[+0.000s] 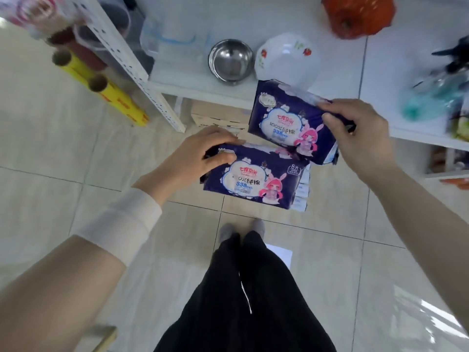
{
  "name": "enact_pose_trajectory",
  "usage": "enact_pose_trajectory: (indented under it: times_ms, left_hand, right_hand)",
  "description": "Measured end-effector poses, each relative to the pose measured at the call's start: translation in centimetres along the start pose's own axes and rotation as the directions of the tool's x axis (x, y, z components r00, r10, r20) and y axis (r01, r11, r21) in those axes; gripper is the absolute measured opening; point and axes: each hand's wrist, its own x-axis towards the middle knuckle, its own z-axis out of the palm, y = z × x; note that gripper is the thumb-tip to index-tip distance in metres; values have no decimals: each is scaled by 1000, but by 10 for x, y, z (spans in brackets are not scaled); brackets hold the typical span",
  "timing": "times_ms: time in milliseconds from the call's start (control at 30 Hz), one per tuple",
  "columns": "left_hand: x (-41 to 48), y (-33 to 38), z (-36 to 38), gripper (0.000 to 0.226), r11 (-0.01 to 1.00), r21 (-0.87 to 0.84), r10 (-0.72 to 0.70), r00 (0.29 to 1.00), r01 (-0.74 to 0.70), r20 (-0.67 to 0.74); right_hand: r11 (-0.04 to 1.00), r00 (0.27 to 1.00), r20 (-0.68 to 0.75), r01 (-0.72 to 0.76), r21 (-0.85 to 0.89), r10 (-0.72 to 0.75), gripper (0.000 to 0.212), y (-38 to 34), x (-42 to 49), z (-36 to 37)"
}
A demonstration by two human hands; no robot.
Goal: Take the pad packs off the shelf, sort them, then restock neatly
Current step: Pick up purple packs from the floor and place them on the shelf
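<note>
Nearest the lens, from the head view: black trousers (248, 288) and a pale sleeve (121, 224) on the left forearm, over glossy floor tiles (50, 148).

Further out, at mid-frame: two dark-blue pad packs printed with a pink-haired cartoon figure, both held up in front of the white shelf (203, 90), neither resting on it. Lower pack (253, 179) roughly flat, face up. Upper pack (286, 118) tilted, its near corner overlapping the far right corner of the lower one. Beneath the lower pack, white-edged layers peeking out at its right end, possibly more packs stacked below. Hard to tell.

Probably light and soft: thin glossy film over padded filling, so squashy under pressure and somewhat slippery. Best taken across a short end, thumb on the face and fingers underneath, or clamped as a stack from both ends. Not fragile, though likely to slide apart when piled.

Left hand (203, 148): curled over the lower pack's left end, thumb pressed on the printed face, fingers wrapped over the far edge.

Right hand (360, 133): pinching the upper pack's right end, thumb and forefinger showing on the face, remaining fingers hidden behind.

On the shelf beyond: steel bowl (231, 62) just beside a white flowered dish (286, 57). At left, yellow film rolls (114, 97).
</note>
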Motion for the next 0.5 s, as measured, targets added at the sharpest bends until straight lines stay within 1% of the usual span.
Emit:
enact_pose_trajectory:
  times_ms: [100, 233, 333, 433, 500]
  left_hand:
    - [-15, 33, -22, 30, 998, -35, 44, 999, -45, -23]
    - [-19, 78, -53, 27, 989, -26, 141, 986, -144, -94]
    - [-11, 114, -74, 28, 970, 41, 242, 963, -239, -119]
    - [3, 150, -89, 27, 949, 53, 314, 940, -309, -135]
    - [15, 173, -96, 26, 930, 81, 366, 919, -357, -147]
  right_hand:
    - [999, 997, -63, 33, -37, -35, 30, -28, -11, -34]
    - [997, 987, -146, 50, -62, -59, 40, -59, -9, -83]
    - [996, 974, -218, 55, -67, -69, 35, -78, -1, -119]
    - [997, 961, -271, 50, -56, -64, 35, -90, 8, -154]
    - [998, 952, -302, 52, -34, -59, 31, -94, 15, -177]
